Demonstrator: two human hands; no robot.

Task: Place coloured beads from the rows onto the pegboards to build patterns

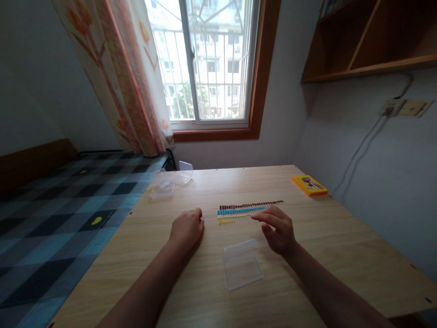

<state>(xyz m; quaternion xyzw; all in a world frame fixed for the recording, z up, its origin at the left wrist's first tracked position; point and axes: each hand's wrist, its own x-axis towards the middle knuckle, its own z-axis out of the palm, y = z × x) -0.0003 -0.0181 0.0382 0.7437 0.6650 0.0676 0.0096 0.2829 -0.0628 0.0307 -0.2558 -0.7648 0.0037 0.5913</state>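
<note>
Clear box nearest us, we had our right hand at the rows of tiny pieces beyond, thumb and forefinger apart, our left hand curled, couldn't tell if gripping, so light nudges seemed safest.

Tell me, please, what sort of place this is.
Probably a bedroom: a checked bed stands beside the wooden table, and a flowered curtain hangs by the window.

Piece rows behind tray | cases back-left, possibly overlapping | box back-right
</note>
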